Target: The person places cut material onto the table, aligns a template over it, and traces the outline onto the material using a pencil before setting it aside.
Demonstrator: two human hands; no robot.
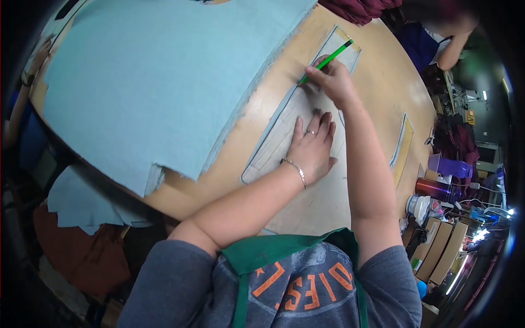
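Observation:
My right hand (334,83) is closed round a green pencil (339,53), its lower tip at the left edge of a long pale pattern piece (276,146). Flat on that pattern piece lies my left hand (313,148), fingers spread, with a ring and a bracelet on it. Narrow margins of light blue fabric show along the pattern's edges. To the left, a large sheet of light blue cloth (158,82) with frayed edges covers much of the table (219,177).
Another narrow pattern strip (403,145) lies to the right. Dark red cloth (361,8) is piled at the far edge. A purple bin (451,165), a tumbler (435,188) and cardboard boxes (437,249) crowd the right side. Other people (418,44) are at the table's edges.

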